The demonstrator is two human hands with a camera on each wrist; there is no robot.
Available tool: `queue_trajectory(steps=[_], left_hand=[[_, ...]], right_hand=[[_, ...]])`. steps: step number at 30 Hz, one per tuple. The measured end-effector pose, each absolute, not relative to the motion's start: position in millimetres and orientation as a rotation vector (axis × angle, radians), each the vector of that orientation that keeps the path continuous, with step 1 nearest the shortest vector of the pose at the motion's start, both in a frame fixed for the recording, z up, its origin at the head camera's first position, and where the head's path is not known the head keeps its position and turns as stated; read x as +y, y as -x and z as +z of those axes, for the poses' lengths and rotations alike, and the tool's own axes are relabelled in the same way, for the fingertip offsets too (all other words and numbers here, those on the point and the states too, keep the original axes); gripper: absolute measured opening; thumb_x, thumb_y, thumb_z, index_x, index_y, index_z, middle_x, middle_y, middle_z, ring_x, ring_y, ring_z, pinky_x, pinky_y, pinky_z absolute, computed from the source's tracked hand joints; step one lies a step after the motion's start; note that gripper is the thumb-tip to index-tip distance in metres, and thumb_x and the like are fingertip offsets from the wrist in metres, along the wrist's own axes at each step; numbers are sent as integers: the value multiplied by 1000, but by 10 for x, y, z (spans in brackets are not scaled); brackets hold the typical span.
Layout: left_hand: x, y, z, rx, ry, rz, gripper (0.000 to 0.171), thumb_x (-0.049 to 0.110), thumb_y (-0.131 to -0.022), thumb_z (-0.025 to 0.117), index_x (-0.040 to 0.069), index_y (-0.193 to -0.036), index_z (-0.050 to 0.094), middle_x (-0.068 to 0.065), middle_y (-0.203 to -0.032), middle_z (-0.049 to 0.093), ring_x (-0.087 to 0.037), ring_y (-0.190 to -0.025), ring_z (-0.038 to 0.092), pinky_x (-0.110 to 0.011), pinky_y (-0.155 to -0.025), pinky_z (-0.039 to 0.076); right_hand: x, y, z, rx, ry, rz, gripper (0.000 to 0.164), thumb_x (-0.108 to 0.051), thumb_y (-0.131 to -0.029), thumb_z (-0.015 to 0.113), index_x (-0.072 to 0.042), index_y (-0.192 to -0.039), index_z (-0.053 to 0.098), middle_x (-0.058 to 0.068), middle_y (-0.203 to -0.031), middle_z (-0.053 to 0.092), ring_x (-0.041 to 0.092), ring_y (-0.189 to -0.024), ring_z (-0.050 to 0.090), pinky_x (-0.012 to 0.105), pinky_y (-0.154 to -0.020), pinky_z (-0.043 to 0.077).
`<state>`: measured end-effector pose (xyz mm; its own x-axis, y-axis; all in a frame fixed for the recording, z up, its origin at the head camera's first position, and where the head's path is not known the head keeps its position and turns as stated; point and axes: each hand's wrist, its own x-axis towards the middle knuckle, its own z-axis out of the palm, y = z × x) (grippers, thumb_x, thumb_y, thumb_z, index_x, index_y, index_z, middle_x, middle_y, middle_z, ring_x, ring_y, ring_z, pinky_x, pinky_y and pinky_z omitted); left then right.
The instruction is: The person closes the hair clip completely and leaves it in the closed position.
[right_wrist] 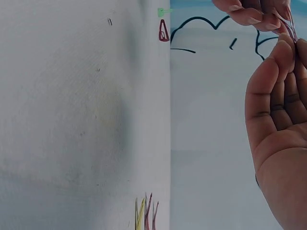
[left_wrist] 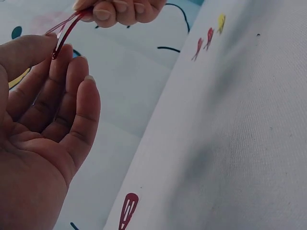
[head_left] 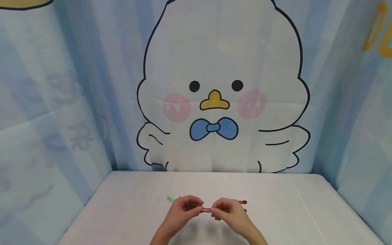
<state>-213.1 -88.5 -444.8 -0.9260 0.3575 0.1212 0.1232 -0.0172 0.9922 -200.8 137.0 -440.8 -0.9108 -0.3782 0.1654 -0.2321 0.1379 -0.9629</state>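
Between my two hands stretches a red snap hair clip [left_wrist: 70, 29], its frame and tongue sprung apart in the left wrist view. My left hand [head_left: 184, 211] pinches one end between thumb and fingers. The opposite end is pinched by my right hand [head_left: 229, 215], whose other fingers curl under. Both hands are raised over the white table, fingertips a short way apart. Part of the clip is hidden behind the fingertips. Beyond the left hand lies a green hair clip [head_left: 170, 198]; past the right hand shows the end of another red clip [head_left: 243, 202].
On the white table [head_left: 294, 211], a red clip [right_wrist: 164, 31] lies near the green one. A yellow clip [left_wrist: 221, 23] and red clips [left_wrist: 209, 38] lie in a row on the right-hand side. A curtain [head_left: 220, 153] with a cartoon bird hangs behind the table.
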Motion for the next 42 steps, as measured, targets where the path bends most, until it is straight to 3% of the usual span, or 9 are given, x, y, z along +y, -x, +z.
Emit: queue_trajectory(steps=[7,18,24,31,42], left_hand=[[-894,2104,-4474,2140,-490,2016,12,5,-93,71,-3,-103,70,-5,-91,71,-15,-79,64,-25,-71,53],[-868,2103,-4510,2106,-513,2040,16,4,-92,72,-7,-103,71,-7,-92,72,-13,-79,66,-25,-72,54],[-835,2096,-4502,2100,-494,2036,23,13,-97,69,-8,-105,71,-7,-89,73,-15,-79,65,-26,-72,53],[-828,2105,-4487,2101,-536,2066,25,10,-91,76,-9,-106,71,-9,-97,74,-17,-86,69,-25,-75,55],[-811,2100,-4484,2153,-499,2108,20,9,-88,78,-7,-98,72,-8,-89,73,-13,-78,66,-24,-70,53]], right_hand=[[1385,1984,-4428,2251,578,-1904,17,-12,-97,68,5,-99,69,9,-86,70,13,-73,64,26,-70,53],[1383,1961,-4438,2273,601,-1926,15,-10,-96,70,4,-99,68,7,-84,69,11,-71,62,26,-68,52],[1375,1968,-4434,2314,578,-1939,14,-11,-94,72,3,-97,69,6,-84,68,10,-71,61,26,-67,52],[1382,1983,-4414,2356,631,-1962,13,-9,-94,72,4,-96,69,5,-81,68,9,-69,60,25,-64,51],[1355,1976,-4401,2367,678,-2013,12,-8,-92,74,3,-95,69,5,-83,70,9,-70,62,25,-65,53]])
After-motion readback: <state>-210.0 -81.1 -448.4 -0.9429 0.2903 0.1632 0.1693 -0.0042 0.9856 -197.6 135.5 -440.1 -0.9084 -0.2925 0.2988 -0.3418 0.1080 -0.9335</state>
